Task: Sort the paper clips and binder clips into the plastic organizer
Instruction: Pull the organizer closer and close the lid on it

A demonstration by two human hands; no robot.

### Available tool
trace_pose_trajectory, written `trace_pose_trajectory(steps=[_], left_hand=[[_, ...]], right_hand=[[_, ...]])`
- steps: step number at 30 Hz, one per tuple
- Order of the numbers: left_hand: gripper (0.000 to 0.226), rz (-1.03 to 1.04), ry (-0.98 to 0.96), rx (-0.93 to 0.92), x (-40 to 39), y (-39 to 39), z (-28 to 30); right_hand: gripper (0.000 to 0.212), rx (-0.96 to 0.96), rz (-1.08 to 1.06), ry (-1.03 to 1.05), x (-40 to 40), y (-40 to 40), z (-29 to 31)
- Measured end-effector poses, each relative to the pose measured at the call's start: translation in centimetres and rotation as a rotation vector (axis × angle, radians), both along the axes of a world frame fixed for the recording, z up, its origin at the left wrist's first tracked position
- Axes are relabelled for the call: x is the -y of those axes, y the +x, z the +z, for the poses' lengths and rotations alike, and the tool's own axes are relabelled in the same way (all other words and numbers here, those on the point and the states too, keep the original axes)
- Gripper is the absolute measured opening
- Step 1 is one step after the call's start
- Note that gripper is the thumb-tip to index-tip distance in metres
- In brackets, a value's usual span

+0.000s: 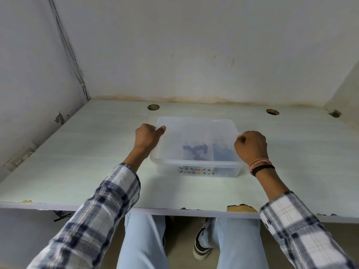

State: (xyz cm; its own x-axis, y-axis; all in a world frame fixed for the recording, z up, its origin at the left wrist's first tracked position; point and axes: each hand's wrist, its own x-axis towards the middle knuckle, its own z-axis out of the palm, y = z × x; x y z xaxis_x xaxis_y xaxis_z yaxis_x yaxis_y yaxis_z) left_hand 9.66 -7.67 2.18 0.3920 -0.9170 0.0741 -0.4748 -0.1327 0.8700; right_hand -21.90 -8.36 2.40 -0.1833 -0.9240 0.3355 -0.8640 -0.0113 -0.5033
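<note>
We noted the plastic organizer (pixel 196 144) at worktop (pixel 77 162) centre, lid on, dark clips (pixel 195 152) inside. Left hand (pixel 148 136) at 9 o'clock and right hand (pixel 251 146) at 3 o'clock each curled, pinching its rim. Sorting appeared largely done.

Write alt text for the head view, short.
A person's left hand and right hand grip opposite sides of a clear plastic organizer with its lid on, sitting on a pale table. Dark clips show blurred through the plastic. Plaid sleeves and a wristband are visible.
</note>
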Motion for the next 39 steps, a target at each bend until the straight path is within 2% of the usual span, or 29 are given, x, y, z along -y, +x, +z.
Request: trace_pose_trajectory(steps=[3,6,11,19,23,26,29,33,36,39], left_hand=[[0.059,-0.008,0.006,0.032,0.0,-0.1,-0.5],[0.059,-0.008,0.026,0.056,0.3,0.1,-0.5],[0.052,0.063,0.122,0.023,3.0,0.4,0.7],[0.066,0.076,0.226,-0.007,6.9,0.0,1.3],[0.067,0.059,0.279,0.030,7.5,0.0,0.6],[0.066,0.041,0.286,0.073,7.8,0.0,0.2],[0.064,0.033,0.274,0.119,8.2,0.0,-0.1],[0.063,0.045,0.273,0.169,8.2,0.1,-0.3],[0.062,0.058,0.236,0.328,7.4,0.0,0.3],[0.059,-0.003,0.052,0.606,4.9,-1.1,0.9]], right_hand=[[0.024,-0.005,-0.005,0.021,0.0,-0.1,-0.5],[0.029,-0.003,0.002,0.058,0.4,-0.1,-0.1],[0.021,0.100,0.015,0.096,3.8,0.1,1.5],[0.055,0.221,-0.041,0.367,9.9,1.8,2.2],[0.044,0.294,-0.071,0.461,10.6,2.0,1.8],[0.043,0.336,-0.100,0.472,11.2,1.8,1.2],[0.034,0.294,-0.089,0.476,11.4,1.9,0.8],[0.039,0.259,-0.090,0.449,10.8,2.0,0.6],[0.046,0.250,-0.089,0.380,10.2,1.8,0.8],[0.056,0.018,-0.005,0.228,7.9,2.6,1.2]])
